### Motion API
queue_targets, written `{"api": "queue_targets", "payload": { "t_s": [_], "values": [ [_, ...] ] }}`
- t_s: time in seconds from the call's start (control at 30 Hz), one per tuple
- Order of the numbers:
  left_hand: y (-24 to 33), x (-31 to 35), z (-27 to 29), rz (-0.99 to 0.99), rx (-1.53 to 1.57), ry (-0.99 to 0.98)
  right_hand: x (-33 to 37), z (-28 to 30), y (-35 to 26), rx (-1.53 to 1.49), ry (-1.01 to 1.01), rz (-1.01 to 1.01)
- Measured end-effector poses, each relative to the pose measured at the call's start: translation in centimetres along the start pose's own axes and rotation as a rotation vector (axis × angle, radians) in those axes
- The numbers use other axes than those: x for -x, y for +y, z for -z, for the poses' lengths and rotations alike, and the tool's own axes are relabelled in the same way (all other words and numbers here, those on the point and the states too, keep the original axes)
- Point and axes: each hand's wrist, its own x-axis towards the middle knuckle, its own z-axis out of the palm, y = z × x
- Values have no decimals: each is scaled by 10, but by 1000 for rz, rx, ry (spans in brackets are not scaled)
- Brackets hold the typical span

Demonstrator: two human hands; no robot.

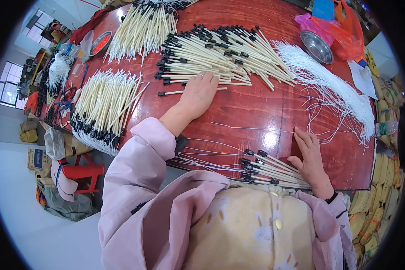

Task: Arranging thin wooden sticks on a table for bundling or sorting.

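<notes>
Pick-up step, we judged: left hand (197, 95) lay flat, released, on loose cream sticks (220, 56) mid-counter (256, 108); right hand (308, 155), released, touched a white string (252, 128). Next called for pinching both.

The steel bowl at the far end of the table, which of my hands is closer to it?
Right. The right hand lies flat near the table's near edge, below the steel bowl on its side. The left hand rests on the cream sticks, farther left.
</notes>
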Motion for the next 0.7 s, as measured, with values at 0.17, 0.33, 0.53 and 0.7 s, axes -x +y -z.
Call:
{"api": "queue_targets", "payload": {
  "t_s": [0.17,0.33,0.53,0.7],
  "values": [
    [17,9,30,15,171,24,0,-3,2,2,20,-12],
    [18,58,58,80,371,20,-1,-3,2,3,35,-10],
    [24,93,67,189,413,-60,-1,-4,2,2,46,-1],
    [30,90,69,180,442,-60,-3,-5,-1,6,102,18]
  ]
}}
